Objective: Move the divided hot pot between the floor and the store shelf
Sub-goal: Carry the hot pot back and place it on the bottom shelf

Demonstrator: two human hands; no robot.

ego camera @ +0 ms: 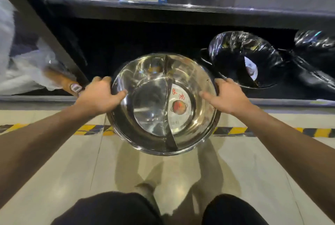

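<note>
Single head-worn wide-angle view, looking forward and steeply down, close over the glossy tiled floor [72, 161] toward the dark metal store shelf [199, 12].

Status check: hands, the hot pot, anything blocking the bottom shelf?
Left hand and right hand grip opposite rims. Hot pot held at the shelf edge. Wrapped black pans sit right; gap ahead looks open.

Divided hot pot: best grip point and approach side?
Grip the divided hot pot at opposite rim edges, coming from both sides, as the left hand and right hand do: thumbs inside, fingers outside. It is wide, round and smooth-walled; one hand likely could not steady it.
</note>
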